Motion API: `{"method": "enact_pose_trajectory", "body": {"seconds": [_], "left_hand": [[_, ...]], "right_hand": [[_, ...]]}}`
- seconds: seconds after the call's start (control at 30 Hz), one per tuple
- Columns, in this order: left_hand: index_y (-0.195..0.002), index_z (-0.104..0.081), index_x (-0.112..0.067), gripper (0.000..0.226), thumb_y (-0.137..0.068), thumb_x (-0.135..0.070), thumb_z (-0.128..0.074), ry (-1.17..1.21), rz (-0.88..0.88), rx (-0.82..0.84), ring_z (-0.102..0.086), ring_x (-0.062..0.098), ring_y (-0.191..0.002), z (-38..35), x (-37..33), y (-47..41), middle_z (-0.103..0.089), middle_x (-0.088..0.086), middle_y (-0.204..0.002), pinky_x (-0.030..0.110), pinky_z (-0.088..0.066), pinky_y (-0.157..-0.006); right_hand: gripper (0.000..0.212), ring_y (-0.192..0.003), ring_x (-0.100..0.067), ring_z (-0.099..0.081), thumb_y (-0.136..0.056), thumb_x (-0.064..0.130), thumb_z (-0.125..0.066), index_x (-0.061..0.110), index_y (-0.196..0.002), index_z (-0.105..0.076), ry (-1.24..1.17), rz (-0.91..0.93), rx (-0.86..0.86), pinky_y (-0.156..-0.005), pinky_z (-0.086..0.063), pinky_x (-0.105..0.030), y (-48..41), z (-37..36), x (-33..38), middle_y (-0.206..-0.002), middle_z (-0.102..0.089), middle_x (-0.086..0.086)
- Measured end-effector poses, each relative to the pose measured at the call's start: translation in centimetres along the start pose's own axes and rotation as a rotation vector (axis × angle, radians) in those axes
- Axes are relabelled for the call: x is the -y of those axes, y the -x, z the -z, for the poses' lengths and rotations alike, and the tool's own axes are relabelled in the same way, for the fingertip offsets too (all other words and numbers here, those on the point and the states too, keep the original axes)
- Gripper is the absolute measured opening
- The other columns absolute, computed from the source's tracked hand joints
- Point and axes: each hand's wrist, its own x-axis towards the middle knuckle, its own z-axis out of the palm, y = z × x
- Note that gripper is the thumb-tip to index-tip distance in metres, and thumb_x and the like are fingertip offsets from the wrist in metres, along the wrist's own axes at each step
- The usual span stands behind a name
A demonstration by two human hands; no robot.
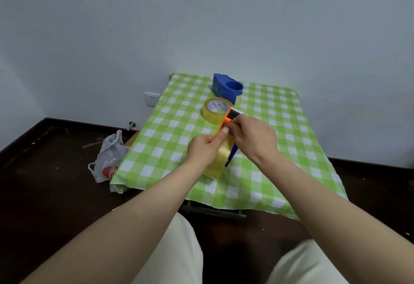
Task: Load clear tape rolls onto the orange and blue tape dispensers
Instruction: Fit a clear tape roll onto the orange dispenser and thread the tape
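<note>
Down on the dark floor at the left lies a white plastic bag (107, 158), beside the green checked tablecloth (170, 131). Over the cloth the left hand (202, 150) grips the orange tape dispenser (220, 128), thumb laid along its frame. A clear tape roll (215, 111) sits at the dispenser's far end, and a strip of tape (218, 159) hangs below. Behind stands the blue tape dispenser (225, 86). The right hand (255, 137) pinches the orange dispenser beside its black roller (234, 113).
</note>
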Motion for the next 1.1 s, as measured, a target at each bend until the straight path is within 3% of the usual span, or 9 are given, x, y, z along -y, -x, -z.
{"method": "enact_pose_trajectory", "body": {"seconds": [0.07, 0.13, 0.27, 0.4, 0.67, 0.83, 0.93, 1.0, 1.1], "left_hand": [[-0.077, -0.064, 0.001, 0.060, -0.062, -0.057, -0.066, 0.075, 0.046, 0.072, -0.050, 0.022, -0.067, 0.1, 0.0, 0.4, -0.053, 0.011, -0.072, 0.033, -0.037, -0.066], [-0.093, -0.064, 0.009, 0.054, -0.061, -0.034, -0.066, 0.113, 0.067, 0.122, -0.057, 0.023, -0.074, 0.3, 0.0, 0.6, -0.060, 0.014, -0.079, 0.035, -0.044, -0.069], [-0.099, -0.070, -0.002, 0.028, -0.079, -0.021, -0.070, 0.131, 0.057, 0.136, -0.065, 0.028, -0.085, 0.9, 0.5, 0.7, -0.070, 0.020, -0.095, 0.047, -0.051, -0.088], [-0.104, -0.070, -0.006, 0.030, -0.082, -0.026, -0.069, 0.129, 0.054, 0.100, -0.066, 0.034, -0.101, 0.9, 0.7, 1.1, -0.072, 0.017, -0.102, 0.051, -0.048, -0.098], [-0.085, -0.073, -0.003, 0.062, -0.054, -0.056, -0.070, 0.149, 0.055, -0.004, -0.064, 0.034, -0.077, 1.2, 1.3, 0.5, -0.070, 0.021, -0.084, 0.053, -0.052, -0.082], [-0.093, -0.072, -0.005, 0.057, -0.058, -0.050, -0.070, 0.126, 0.032, -0.048, -0.066, 0.031, -0.084, 0.7, 1.1, 1.1, -0.073, 0.017, -0.092, 0.041, -0.051, -0.077], [-0.091, -0.069, -0.001, 0.052, -0.063, -0.043, -0.078, 0.143, 0.044, -0.065, -0.055, 0.022, -0.071, 0.5, 1.2, 1.2, -0.063, 0.007, -0.078, 0.032, -0.043, -0.068], [-0.091, -0.068, 0.002, 0.041, -0.071, -0.032, -0.080, 0.151, 0.055, -0.068, -0.051, 0.019, -0.068, 0.4, 1.3, 1.2, -0.056, 0.004, -0.073, 0.029, -0.039, -0.065], [-0.088, -0.070, 0.000, 0.034, -0.071, -0.028, -0.081, 0.159, 0.058, -0.064, -0.056, 0.017, -0.067, 0.4, 1.1, 1.4, -0.062, 0.003, -0.072, 0.027, -0.042, -0.063]], "right_hand": [[0.024, -0.090, -0.029, -0.060, -0.092, 0.028, -0.040, 0.016, -0.097, -0.060, -0.027, -0.014, 0.000, -0.069, -0.048, -0.037, -0.2, 0.2, -0.2, -0.097, -0.067, -0.004], [0.024, -0.092, -0.028, -0.060, -0.093, 0.029, -0.041, 0.017, -0.098, -0.061, -0.051, -0.008, 0.025, -0.069, -0.048, -0.036, -0.5, 0.3, -0.3, -0.097, -0.067, -0.003], [0.028, -0.088, -0.024, -0.061, -0.090, 0.042, -0.048, 0.021, -0.092, -0.066, -0.043, 0.045, 0.123, -0.066, -0.050, -0.035, -0.7, 0.5, -0.2, -0.091, -0.068, -0.001], [0.030, -0.088, -0.024, -0.060, -0.090, 0.044, -0.051, 0.018, -0.093, -0.066, -0.050, 0.027, 0.167, -0.062, -0.040, -0.032, -0.5, 0.6, 0.0, -0.091, -0.066, -0.002], [0.022, -0.087, -0.023, -0.062, -0.088, 0.036, -0.056, 0.018, -0.090, -0.067, -0.141, 0.036, 0.053, -0.070, -0.051, -0.036, -0.1, 2.3, 0.9, -0.088, -0.069, -0.001], [0.016, -0.072, -0.025, -0.069, -0.079, 0.020, -0.061, 0.010, -0.070, -0.070, -0.483, -0.161, 0.135, -0.073, -0.057, -0.046, -1.6, 1.9, -0.7, -0.069, -0.073, -0.008], [0.019, -0.064, -0.026, -0.067, -0.076, 0.021, -0.071, 0.011, -0.060, -0.069, -0.624, -0.212, 0.194, -0.067, -0.056, -0.038, -1.5, 2.2, -1.0, -0.068, -0.072, -0.014], [0.024, -0.060, -0.025, -0.064, -0.074, 0.023, -0.075, 0.014, -0.053, -0.066, -0.668, -0.222, 0.195, -0.060, -0.053, -0.033, -1.3, 2.3, -1.2, -0.063, -0.070, -0.013], [0.026, -0.061, -0.027, -0.067, -0.072, 0.022, -0.076, 0.012, -0.052, -0.064, -0.635, -0.242, 0.183, -0.066, -0.058, -0.038, -1.4, 2.4, -1.4, -0.061, -0.069, -0.012]]}}
